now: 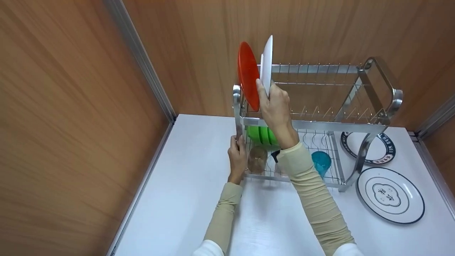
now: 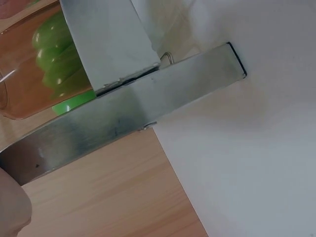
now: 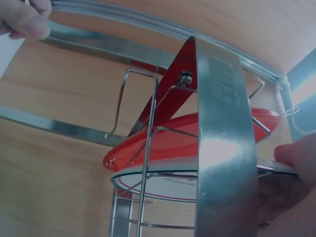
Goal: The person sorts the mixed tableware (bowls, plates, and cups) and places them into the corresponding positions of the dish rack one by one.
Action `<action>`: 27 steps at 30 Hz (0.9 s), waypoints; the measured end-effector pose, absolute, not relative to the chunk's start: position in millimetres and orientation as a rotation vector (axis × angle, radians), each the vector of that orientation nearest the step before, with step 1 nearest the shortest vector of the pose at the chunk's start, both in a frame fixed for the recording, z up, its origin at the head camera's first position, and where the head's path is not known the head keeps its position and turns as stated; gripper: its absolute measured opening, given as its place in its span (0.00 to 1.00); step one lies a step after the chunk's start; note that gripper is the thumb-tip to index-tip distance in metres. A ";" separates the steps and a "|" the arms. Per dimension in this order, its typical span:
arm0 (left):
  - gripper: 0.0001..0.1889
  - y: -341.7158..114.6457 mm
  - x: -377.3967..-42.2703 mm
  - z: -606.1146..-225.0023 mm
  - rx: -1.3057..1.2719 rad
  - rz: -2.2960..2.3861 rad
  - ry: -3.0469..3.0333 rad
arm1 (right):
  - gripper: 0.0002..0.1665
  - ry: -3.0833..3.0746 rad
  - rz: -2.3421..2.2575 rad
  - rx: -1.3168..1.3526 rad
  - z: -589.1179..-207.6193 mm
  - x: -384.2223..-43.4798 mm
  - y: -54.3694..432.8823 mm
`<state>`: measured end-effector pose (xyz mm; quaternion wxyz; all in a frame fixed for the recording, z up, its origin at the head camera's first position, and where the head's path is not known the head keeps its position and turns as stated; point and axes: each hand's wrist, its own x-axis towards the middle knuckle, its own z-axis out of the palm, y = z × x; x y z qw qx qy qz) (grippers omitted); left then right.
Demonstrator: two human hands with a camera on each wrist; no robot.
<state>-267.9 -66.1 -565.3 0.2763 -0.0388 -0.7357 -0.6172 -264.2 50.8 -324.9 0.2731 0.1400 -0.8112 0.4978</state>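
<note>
My right hand (image 1: 275,106) pinches the edge of a white plate (image 1: 267,65) held upright over the left end of the metal dish rack (image 1: 320,126). Just left of it a red plate (image 1: 246,73) stands on edge in the upper tier. In the right wrist view the white plate (image 3: 163,185) lies close beside the red plate (image 3: 173,143), behind the rack's wire and metal side. My left hand (image 1: 237,156) grips the rack's left front leg; in the left wrist view only part of that hand (image 2: 14,207) shows at the metal leg (image 2: 123,106).
On the lower tier sit green bowls (image 1: 262,135), a brown cup (image 1: 257,160) and a blue cup (image 1: 321,161). A plate with a dark patterned rim (image 1: 387,149) and a large white plate (image 1: 391,195) lie on the table right of the rack. Wooden panels (image 1: 199,53) stand behind.
</note>
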 end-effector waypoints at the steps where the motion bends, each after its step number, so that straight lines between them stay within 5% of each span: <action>1: 0.10 -66.3 -267.6 -565.7 -0.109 -1.658 -1.978 | 0.23 -2.194 1.339 0.367 -324.5 -264.9 50.7; 16: 0.10 -66.7 -266.9 -568.6 -0.145 -1.631 -1.973 | 0.24 -2.298 1.299 0.350 -323.5 -271.5 51.8; 27: 0.10 -67.3 -267.2 -568.3 -0.133 -1.633 -1.961 | 0.35 -2.484 1.038 0.464 -327.0 -268.4 52.6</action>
